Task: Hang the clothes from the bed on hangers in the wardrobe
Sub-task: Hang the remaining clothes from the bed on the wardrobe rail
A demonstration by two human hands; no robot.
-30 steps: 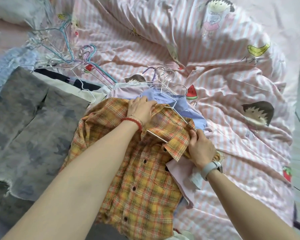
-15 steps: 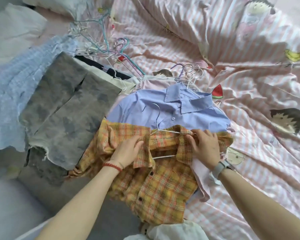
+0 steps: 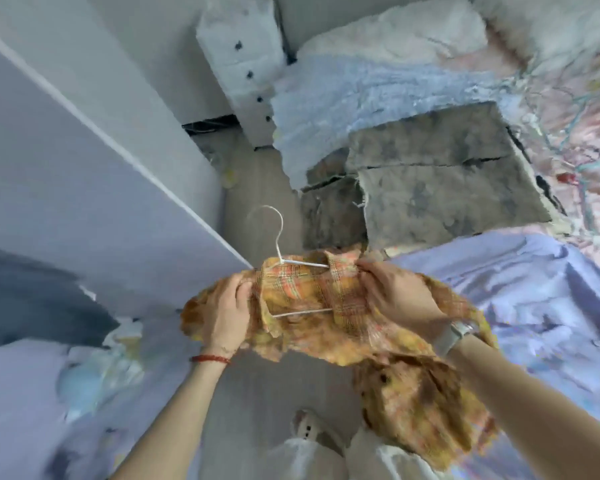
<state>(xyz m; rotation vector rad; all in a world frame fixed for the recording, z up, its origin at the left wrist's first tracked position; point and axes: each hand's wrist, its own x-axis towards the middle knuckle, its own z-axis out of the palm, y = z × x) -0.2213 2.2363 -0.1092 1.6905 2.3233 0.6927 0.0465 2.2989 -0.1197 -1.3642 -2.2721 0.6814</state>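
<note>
Left hand (image 3: 226, 315) and right hand (image 3: 400, 294), fingers curled, grip from either side.

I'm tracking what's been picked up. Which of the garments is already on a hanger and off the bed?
The orange plaid shirt, on a white wire hanger and gripped by left hand and right hand. The blue shirt and grey camouflage garment lie on the bed.

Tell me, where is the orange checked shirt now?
The orange checked shirt, on its white hanger, is off the bed, held by both hands mid-frame over the floor.
</note>
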